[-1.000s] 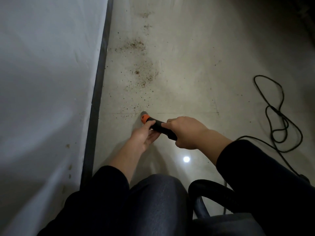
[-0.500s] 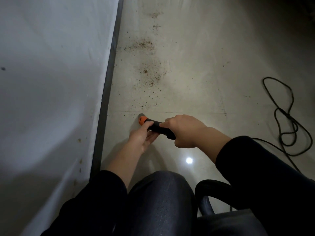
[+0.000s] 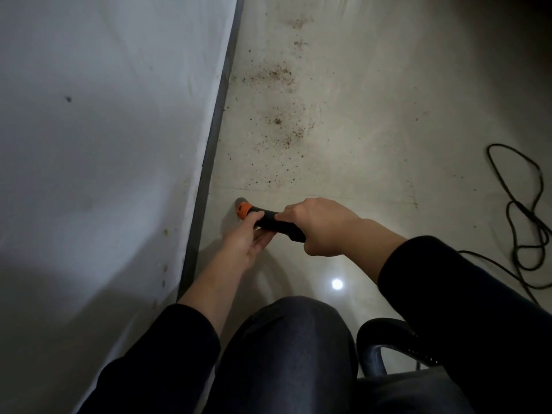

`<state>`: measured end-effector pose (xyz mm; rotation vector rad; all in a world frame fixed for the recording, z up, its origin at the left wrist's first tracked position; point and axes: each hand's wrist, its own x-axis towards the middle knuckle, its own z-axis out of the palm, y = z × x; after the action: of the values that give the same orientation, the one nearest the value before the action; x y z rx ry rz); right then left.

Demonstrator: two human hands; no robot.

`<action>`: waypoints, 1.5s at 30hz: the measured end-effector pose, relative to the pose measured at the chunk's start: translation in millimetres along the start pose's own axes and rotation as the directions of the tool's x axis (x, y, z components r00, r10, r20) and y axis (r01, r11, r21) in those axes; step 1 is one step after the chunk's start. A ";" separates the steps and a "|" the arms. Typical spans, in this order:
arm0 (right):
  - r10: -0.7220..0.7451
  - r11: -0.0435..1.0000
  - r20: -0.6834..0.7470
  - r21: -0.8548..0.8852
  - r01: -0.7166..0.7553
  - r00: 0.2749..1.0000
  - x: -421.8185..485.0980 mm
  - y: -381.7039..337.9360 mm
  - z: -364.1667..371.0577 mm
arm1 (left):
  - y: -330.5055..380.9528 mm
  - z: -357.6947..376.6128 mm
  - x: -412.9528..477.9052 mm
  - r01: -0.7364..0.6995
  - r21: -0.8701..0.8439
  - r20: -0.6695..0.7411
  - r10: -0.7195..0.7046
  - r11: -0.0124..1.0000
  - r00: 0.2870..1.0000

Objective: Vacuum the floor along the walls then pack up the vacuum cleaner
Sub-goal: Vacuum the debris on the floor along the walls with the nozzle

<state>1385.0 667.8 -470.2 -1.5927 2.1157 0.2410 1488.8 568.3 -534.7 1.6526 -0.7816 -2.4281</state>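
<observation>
Gripping vacuum nozzle (image 3: 270, 221), left hand (image 3: 245, 241), right hand (image 3: 321, 227)

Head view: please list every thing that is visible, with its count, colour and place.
vacuum nozzle: one, black with orange collar, low beside baseboard
dirt: several patches, brown, on floor ahead of nozzle
cable: one, black, looped on floor at right
wall: one, white, left
baseboard: one, dark grey, foot of wall
floor: one, pale, glossy
left hand: one, holds nozzle near collar
right hand: one, grips nozzle further back
</observation>
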 end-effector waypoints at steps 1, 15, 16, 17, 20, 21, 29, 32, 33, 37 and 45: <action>-0.005 1.000 0.000 0.000 0.005 1.000 1.2 -2.0 -0.2 | 0.7 -2.2 -0.6 0.002 -0.006 -0.001 -0.002 1.000 1.000; -0.063 0.998 0.028 -0.015 0.064 0.998 0.2 -22.4 -2.3 | -7.7 -25.3 -12.1 0.012 -0.104 0.005 -0.011 0.994 1.000; -0.065 0.998 0.032 -0.011 0.066 0.997 -1.1 -22.5 -2.8 | -8.6 -25.5 -13.6 0.010 -0.109 0.001 -0.010 0.994 1.000; -0.070 0.998 0.033 -0.006 0.070 0.997 -2.5 -22.8 -3.1 | -9.7 -25.8 -14.7 0.010 -0.113 -0.004 -0.011 0.994 1.000; -0.085 0.996 0.043 0.009 0.085 0.995 -5.0 -24.8 -3.0 | -12.1 -29.3 -17.6 0.018 -0.118 -0.014 -0.020 0.993 1.000; -0.090 0.996 0.050 0.014 0.089 0.995 -5.5 -25.8 -3.3 | -12.7 -30.9 -18.5 0.019 -0.116 -0.017 -0.021 0.993 1.000; -0.092 0.995 0.038 -0.033 0.093 0.995 7.2 -37.0 -6.0 | 3.2 -36.5 -19.5 0.002 -0.104 -0.042 -0.006 0.995 0.999; -0.081 0.995 0.038 -0.047 0.083 0.996 16.0 -41.5 -7.4 | 11.0 -41.2 -12.3 -0.025 -0.087 -0.045 0.021 0.996 0.999; -0.081 0.995 0.038 -0.051 0.083 0.996 18.4 -42.9 -7.6 | 12.9 -43.0 -9.9 -0.031 -0.083 -0.045 0.028 0.996 0.999; -0.086 0.995 0.022 -0.056 0.087 0.996 25.6 -45.9 -8.6 | 19.7 -47.0 -2.1 -0.038 -0.053 -0.032 0.036 0.998 0.999; -0.054 0.997 0.007 -0.052 0.055 0.999 34.0 -43.3 -9.9 | 29.2 -44.5 5.5 -0.062 -0.050 0.001 0.062 0.997 0.998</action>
<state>1415.9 621.1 -471.4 -1.6751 2.0747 0.2836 1520.5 525.4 -538.1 1.5833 -0.7547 -2.3882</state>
